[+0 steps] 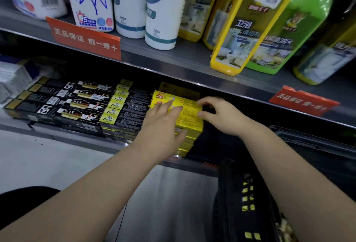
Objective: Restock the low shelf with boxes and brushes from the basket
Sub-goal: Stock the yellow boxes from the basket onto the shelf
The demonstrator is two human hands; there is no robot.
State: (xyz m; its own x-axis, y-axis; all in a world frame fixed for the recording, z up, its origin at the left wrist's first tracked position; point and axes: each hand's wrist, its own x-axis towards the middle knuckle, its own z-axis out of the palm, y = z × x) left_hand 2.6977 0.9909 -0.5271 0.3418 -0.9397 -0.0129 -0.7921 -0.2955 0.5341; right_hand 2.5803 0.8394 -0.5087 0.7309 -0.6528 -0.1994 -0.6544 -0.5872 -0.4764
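While the left hand [163,120] lies with straight fingers flat on top of the stack of flat yellow cardboard boxes [190,114], thumb against its front, the right hand [219,113] sits at the stack's right edge with fingers loosely bent. Blur hides whether it pinches the top box or only touches it. That stack stands on the low grey metal shelf [63,136], just beside rows of long black-and-yellow cartons [86,105] on its left. I judge the restocking partly done. Some yellow boxes are shelved and seem to be getting squared up, yet the black plastic mesh basket [227,193] at the lower right shows yellow stock through its holes, and no brushes can be seen on the shelf.
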